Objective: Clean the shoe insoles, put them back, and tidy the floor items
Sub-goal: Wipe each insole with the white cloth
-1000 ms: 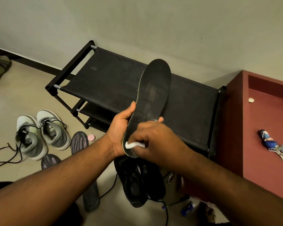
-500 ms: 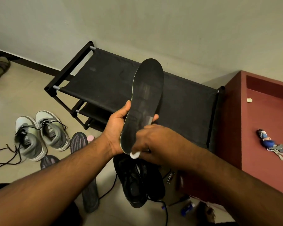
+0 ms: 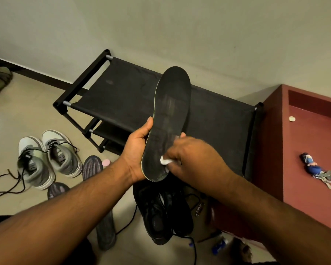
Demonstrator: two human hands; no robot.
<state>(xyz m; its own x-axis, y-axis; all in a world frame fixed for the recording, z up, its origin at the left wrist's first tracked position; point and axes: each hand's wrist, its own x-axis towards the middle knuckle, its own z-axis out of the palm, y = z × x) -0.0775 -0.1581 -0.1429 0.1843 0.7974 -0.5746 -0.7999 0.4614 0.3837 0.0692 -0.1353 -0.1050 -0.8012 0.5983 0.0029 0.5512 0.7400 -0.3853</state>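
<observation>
My left hand grips a long black insole by its heel end, toe pointing up in front of the shoe rack. My right hand pinches a small white wipe and presses it on the insole's heel area. Pale streaks show on the insole's middle. Below my hands a pair of black shoes lies on the floor. Two grey ribbed insoles lie on the floor to the left, partly hidden by my left arm.
A black fabric shoe rack stands against the wall. Grey sneakers with loose black laces sit at left. A red cabinet at right holds keys and a coin. A small pink object and a blue item lie on the floor.
My right hand has slid the white wipe from below the insole's heel back up onto its lower face. The insole has tilted slightly back to the right.
</observation>
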